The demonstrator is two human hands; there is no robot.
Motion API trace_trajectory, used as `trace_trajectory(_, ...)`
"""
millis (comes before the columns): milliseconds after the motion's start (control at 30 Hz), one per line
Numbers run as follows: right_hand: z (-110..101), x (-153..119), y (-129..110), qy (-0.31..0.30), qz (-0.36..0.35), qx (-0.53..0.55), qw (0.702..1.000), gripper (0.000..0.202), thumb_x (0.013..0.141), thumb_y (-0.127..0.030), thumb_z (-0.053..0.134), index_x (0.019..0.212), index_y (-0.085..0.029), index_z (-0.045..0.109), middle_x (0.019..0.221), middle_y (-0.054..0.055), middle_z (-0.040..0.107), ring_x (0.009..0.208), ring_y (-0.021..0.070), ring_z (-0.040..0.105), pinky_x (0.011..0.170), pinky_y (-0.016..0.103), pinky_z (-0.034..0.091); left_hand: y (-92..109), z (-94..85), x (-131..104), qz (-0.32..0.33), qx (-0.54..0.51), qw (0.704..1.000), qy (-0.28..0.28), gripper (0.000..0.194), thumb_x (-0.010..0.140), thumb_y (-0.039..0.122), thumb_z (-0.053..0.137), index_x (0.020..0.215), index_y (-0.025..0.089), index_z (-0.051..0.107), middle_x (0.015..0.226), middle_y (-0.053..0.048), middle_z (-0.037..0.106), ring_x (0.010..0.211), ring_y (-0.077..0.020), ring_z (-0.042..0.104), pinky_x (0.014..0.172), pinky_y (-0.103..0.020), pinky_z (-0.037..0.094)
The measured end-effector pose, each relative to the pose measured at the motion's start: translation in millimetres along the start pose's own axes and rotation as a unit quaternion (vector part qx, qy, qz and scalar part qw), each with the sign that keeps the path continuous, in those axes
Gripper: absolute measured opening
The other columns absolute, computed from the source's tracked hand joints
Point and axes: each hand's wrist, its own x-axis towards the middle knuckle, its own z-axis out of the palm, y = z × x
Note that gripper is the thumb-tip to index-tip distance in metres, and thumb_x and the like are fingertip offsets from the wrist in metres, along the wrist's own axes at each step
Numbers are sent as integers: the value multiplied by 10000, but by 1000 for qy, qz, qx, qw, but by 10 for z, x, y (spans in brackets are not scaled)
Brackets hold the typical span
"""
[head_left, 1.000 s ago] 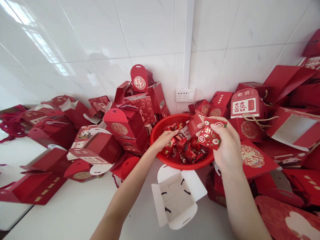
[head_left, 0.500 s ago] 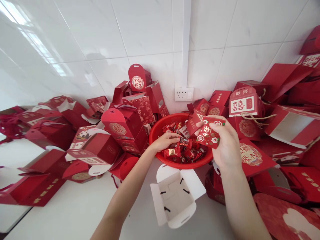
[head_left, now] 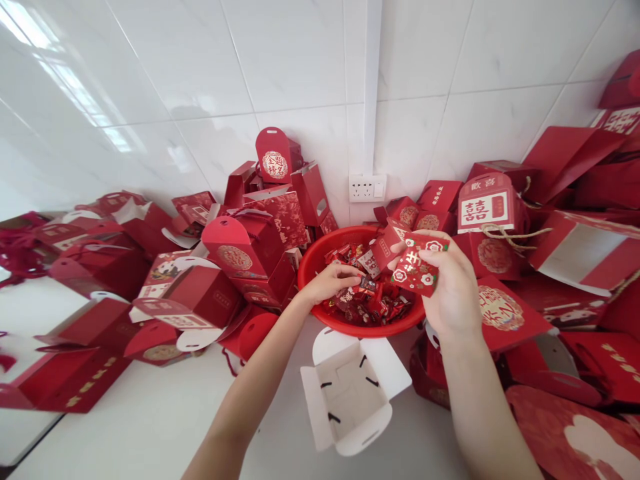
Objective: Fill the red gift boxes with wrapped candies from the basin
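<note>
Within the right hand (head_left: 454, 293), a red packet (head_left: 416, 263) shows white flowers (head_left: 429, 280).

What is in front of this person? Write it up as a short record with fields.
Left hand: fingertips among wrapped sweets; its grip on any one is unclear
Right hand: holding a flowered red packet above the basin's right side
Container: round red basin
Nearest the wearer: open white box on a pale table
Both sides: piled red boxes
Behind: tiled wall, socket

i see my right hand (head_left: 453, 293) hold a red flowery packet (head_left: 420, 263) by the red bowl (head_left: 310, 267) of sweets (head_left: 383, 300).
</note>
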Motion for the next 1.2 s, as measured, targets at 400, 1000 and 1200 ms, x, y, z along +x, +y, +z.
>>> trace_trajectory(400,-13,3,44,-19,11,6,1000,134,804,-233,717,934,-224,685,850,-10,754,711,181,740,725,372,639,91,22,-83,54,-53,996,50,351,742,419,799,964,148,807,969,-78,781,905,-216,679,891,-318,500)
trace_trajectory(1000,-57,-139,-100,-230,-4,-254,939,134,913,-321,699,1004,-225,722,934,21,755,859,202,705,752,318,578,663,149,-937,93,-66,992,46,382,804,320,799,1158,186,746,872,-47,735,770,-171,679,695,-274,558)
trace_trajectory(1200,-23,-257,-216,-292,-6,-362,885,92,916,-291,666,951,-241,735,870,9,748,784,203,686,638,290,553,740,-4,-1093,79,112,978,-156,324,912,280,668,1220,199,725,947,-65,771,807,-182,712,748,-261,552)
